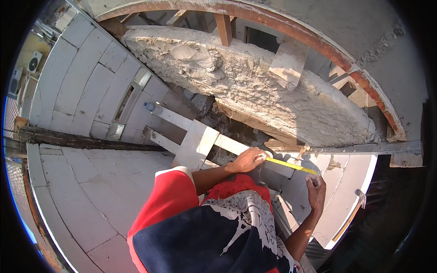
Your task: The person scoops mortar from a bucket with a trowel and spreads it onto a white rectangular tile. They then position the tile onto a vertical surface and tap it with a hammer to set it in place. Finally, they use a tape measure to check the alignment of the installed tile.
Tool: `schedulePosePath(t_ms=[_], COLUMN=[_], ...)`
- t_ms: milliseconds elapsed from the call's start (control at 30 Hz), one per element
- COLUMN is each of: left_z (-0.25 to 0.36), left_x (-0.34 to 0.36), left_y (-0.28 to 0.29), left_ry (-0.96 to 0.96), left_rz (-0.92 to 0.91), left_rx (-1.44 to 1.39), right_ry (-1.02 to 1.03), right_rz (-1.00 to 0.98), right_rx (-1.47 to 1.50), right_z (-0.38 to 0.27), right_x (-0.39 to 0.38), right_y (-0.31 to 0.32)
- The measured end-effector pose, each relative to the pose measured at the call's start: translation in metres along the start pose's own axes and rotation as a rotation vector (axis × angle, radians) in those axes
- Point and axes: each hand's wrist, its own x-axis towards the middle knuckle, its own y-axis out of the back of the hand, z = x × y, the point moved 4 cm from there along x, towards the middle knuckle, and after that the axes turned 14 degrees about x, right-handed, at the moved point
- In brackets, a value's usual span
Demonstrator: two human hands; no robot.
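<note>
A yellow tape measure stretches between my two hands, its blade running down to the right in front of the pale block wall. My left hand is closed at the upper-left end of the blade; the case is mostly hidden by the fingers. At the other end, my right hand has its thumb and fingers bent close about the blade's tip. Just below the left hand is my raised knee in red cloth. Pale planks lie beyond that hand, with a wide board across them.
A plastic bottle lies on a plank's far end. Rough concrete curves beyond, under a reddish-brown curved beam. Pale block walls stand at left. On the right wall's edge rests a hammer. Dark gaps open between the planks.
</note>
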Motion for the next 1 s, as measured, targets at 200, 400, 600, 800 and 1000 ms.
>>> schedulePosePath(t_ms=[200,400,600,800,1000], left_z=[-0.059,-0.105,-0.132,-0.201,-0.259], left_x=[-0.048,-0.059,-0.07,-0.068,-0.035], left_y=[0.016,0.018,0.065,0.116,0.179], left_ry=[0.161,0.257,0.481,0.599,0.592], left_rz=[0.241,0.322,0.318,0.324,0.262], left_rx=[-0.049,-0.12,-0.229,-0.204,-0.036], right_ry=[0.213,0.447,0.703,0.734,0.648], right_rz=[0.098,0.059,-0.058,0.074,0.089], right_rx=[-0.103,-0.223,-0.485,-0.748,-0.687], right_z=[-0.087,-0.165,-0.208,-0.236,-0.222], right_x=[0.038,0.086,0.148,0.2,0.214], right_y=[-0.008,-0.087,-0.167,-0.239,-0.249])
